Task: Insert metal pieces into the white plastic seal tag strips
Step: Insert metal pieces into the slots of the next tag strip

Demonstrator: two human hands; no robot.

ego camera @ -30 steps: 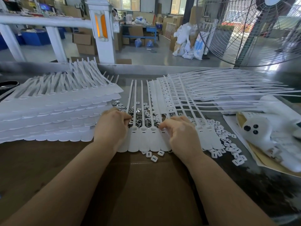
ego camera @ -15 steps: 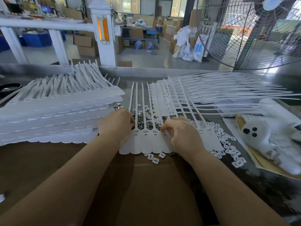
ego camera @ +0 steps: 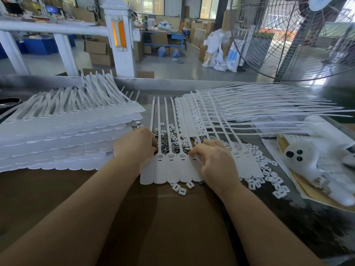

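Cardboard worktop (ego camera: 172, 217), hands unmoved on seal strip (ego camera: 169, 167)

The left hand (ego camera: 136, 145) shows only its back, so its fingertips, curled down at the head of the seal tag strip (ego camera: 169, 167), are out of sight, and whether they pinch anything cannot be told. The right hand (ego camera: 213, 162) covers the strip's right edge, and what its curled fingers press there is hidden. The metal pieces (ego camera: 169, 144) are too small to make out singly (a grey glinting heap, partly under the strip's tails). The stacked tags (ego camera: 57, 135) run off the left edge, and the fan (ego camera: 292, 37) is cut by the top and right edges.
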